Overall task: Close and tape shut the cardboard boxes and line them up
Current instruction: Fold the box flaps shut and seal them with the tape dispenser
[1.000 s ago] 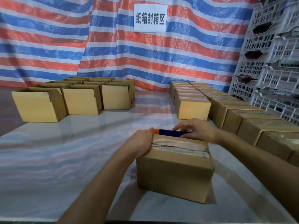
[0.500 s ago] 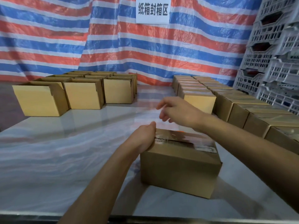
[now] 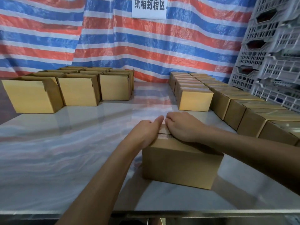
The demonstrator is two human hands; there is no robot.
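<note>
A striped red, white and blue tarp (image 3: 113, 46) fills the upper half of the frame. Below it, a glossy white bench (image 3: 65, 151) spans the lower half. Grey plastic crates (image 3: 276, 62) are stacked along the right edge. Taped boxes (image 3: 194, 99) stand in 2 lines at centre right, and open boxes (image 3: 78, 91) cluster at the left.

The cardboard box (image 3: 181, 166) sits on the bench at lower centre, its flaps closed. The right hand (image 3: 183, 127) lies palm-down on its top, its fingers bent over the far edge, their tips hidden. The left hand (image 3: 146, 132) holds the top left edge, thumb stretched along the top towards the right hand. Its fingers seem to curl down the left side, though they are out of sight. A strip of clear tape (image 3: 164, 135) shows between the 2 hands.
</note>
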